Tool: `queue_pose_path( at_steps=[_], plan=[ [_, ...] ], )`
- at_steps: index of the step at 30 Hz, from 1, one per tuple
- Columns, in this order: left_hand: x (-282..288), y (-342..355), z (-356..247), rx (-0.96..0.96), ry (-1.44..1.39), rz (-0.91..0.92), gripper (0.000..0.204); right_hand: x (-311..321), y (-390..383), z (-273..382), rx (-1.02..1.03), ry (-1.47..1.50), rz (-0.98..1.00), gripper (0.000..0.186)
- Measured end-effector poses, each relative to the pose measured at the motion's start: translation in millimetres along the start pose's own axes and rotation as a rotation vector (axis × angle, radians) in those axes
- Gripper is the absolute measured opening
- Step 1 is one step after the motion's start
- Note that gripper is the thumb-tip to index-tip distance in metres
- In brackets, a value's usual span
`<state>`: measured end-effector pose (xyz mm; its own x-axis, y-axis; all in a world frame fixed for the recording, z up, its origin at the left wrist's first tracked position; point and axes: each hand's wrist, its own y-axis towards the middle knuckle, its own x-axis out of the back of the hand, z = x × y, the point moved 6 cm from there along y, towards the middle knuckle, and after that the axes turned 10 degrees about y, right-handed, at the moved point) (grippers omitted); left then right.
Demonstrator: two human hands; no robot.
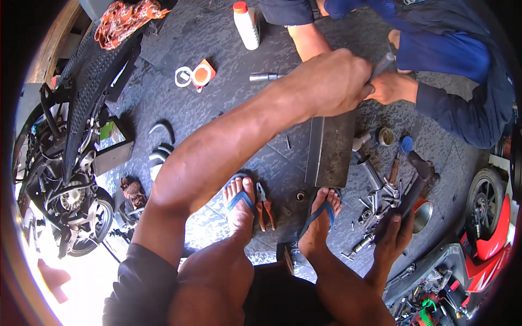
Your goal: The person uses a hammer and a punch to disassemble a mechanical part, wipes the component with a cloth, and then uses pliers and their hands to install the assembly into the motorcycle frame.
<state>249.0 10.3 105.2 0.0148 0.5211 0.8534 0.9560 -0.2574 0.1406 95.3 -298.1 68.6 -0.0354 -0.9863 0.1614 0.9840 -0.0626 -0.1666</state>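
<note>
My left arm reaches across the middle, and my left hand is closed in a fist above the far end of a long dark metal block. A grey metal rod sticks out of that fist. Another person's hand is right beside my fist and seems to touch it; what it holds is hidden. My right hand, low on the right, is closed around the near end of a dark hammer-shaped tool, whose thicker end tilts away from me. My fingers partly hide its handle.
Metal tools and parts, an open tin and a blue cap lie on the right. Pliers rest between my feet. A white bottle stands far off. Motorcycle parts are left; red bodywork is right.
</note>
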Motion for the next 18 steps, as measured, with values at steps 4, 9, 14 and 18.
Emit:
queue_pose_path(
  at_steps=[4, 9, 14, 18],
  plan=[
    [-1, 2, 3, 0.015, 0.023, 0.026, 0.031, 1, 0, 3, 0.014, -0.003, -0.025, 0.043],
    [-4, 1, 5, 0.021, 0.047, 0.034, 0.032, -7, 2, 16, 0.024, 0.004, -0.031, 0.043],
    [-5, 4, 4, 0.012, 0.061, 0.034, 0.033, -9, 5, 27, 0.065, -0.042, 0.028, 0.043],
    [-7, 4, 5, -0.009, 0.064, 0.027, 0.033, -12, 5, 40, 0.056, -0.036, 0.019, 0.045]
  ],
)
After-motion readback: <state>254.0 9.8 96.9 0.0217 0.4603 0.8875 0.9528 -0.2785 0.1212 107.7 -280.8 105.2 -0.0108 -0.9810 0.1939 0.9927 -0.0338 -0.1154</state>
